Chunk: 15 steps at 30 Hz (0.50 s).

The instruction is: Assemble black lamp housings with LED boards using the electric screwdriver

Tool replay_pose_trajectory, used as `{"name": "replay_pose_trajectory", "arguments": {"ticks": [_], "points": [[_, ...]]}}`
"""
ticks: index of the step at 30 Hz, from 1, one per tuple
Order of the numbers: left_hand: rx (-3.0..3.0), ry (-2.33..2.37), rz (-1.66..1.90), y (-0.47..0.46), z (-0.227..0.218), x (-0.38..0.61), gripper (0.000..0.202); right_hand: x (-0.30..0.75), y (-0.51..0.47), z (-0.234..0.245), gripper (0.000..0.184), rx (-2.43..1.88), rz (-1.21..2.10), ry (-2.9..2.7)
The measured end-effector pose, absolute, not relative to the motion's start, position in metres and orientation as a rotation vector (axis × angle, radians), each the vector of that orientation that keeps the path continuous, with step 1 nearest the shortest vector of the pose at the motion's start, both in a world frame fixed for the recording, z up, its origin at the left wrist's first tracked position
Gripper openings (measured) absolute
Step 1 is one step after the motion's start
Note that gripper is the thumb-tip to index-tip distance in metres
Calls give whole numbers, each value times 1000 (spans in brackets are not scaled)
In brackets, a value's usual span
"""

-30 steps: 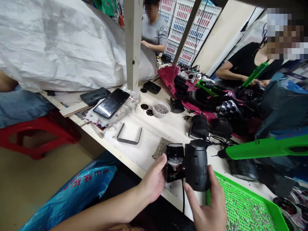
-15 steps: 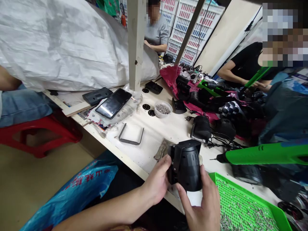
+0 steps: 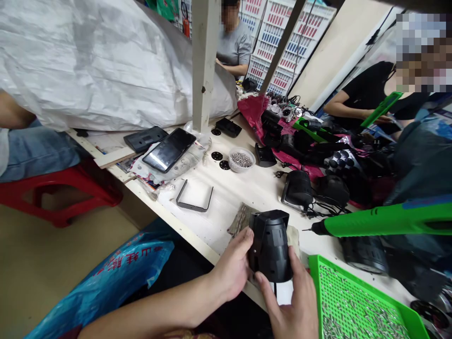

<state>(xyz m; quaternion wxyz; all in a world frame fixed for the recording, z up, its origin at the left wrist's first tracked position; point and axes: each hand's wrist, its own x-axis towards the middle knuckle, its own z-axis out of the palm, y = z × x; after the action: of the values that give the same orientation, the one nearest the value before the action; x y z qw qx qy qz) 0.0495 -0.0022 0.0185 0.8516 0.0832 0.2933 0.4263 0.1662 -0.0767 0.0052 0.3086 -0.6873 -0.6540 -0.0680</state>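
Note:
Both hands hold a black plastic lamp housing [image 3: 273,245] with a bracket along its side, above the table's front edge. My left hand [image 3: 235,263] grips its left side, thumb up against the bracket. Around the lower right side curls my right hand [image 3: 294,292], thumb at the bottom edge and fingers on the far side, partly hidden. Beneath the housing lies a grey-brown cloth [image 3: 242,219]. A green electric screwdriver [image 3: 384,219] hangs to the right, its bit pointing left. A thin U-shaped black bracket [image 3: 194,207] rests on the white table [image 3: 219,197] to the left.
A green perforated tray [image 3: 363,301] of screws stands at the right front. Farther back are a bowl of small metal parts [image 3: 241,160], a phone [image 3: 169,149] and several black lamps [image 3: 297,188]. A metal post [image 3: 205,70] rises behind. Two co-workers sit across the table.
The lamp housing has turned slightly in my hands, and a thin dark cord or strip now shows below it. The right hand has shifted slightly left. The view has moved a little.

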Motion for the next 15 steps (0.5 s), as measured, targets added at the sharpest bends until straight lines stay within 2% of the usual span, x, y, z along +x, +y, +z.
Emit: {"name": "replay_pose_trajectory", "arguments": {"ticks": [9, 15], "points": [[485, 618, 888, -8, 19, 50, 68, 160, -76, 5, 66, -1854, -174, -1717], [554, 738, 872, -10, 24, 56, 58, 163, -77, 1, 72, -1916, -248, -1697]]}}
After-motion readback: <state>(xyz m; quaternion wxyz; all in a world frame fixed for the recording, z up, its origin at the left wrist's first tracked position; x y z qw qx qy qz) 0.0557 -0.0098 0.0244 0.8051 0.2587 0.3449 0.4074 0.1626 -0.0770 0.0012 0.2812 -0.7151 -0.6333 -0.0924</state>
